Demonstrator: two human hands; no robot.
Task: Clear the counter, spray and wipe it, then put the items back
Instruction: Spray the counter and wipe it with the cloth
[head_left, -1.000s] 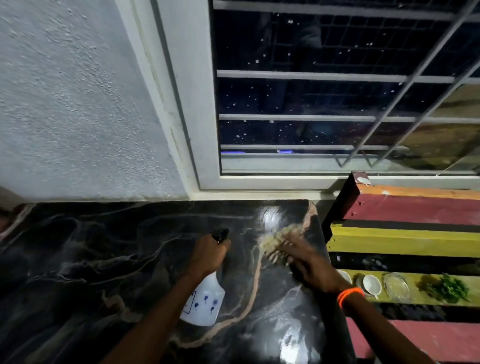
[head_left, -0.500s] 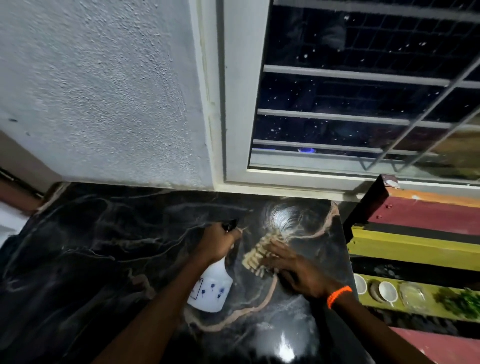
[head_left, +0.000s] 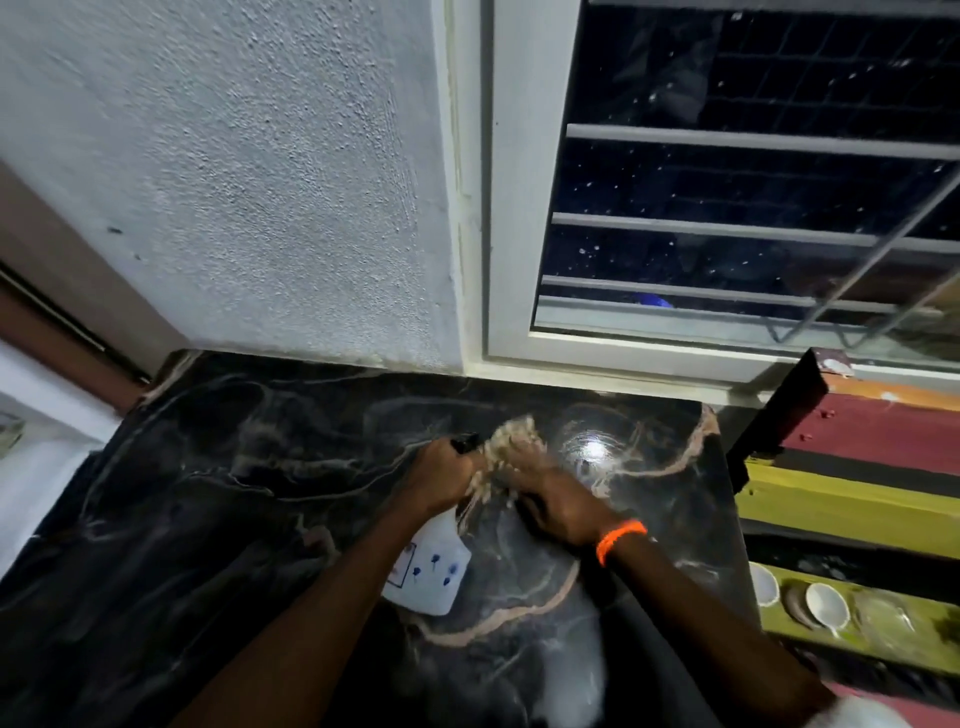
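A black marble counter with pale veins fills the lower half of the view. My left hand grips the neck of a white spray bottle with blue marks, its black nozzle pointing away from me. Right beside it, my right hand, with an orange band at the wrist, presses a beige cloth onto the counter. The cloth is blurred and partly hidden under my fingers. Both hands almost touch.
A rough white wall and a barred window rise behind the counter. To the right stands a red, yellow and black striped bench, with small white cups and a glass dish on a lower ledge. A wet shine marks the counter.
My right hand has slid the cloth leftward across the counter, up against my left hand. The left hand keeps its hold on the bottle. The view has shifted left.
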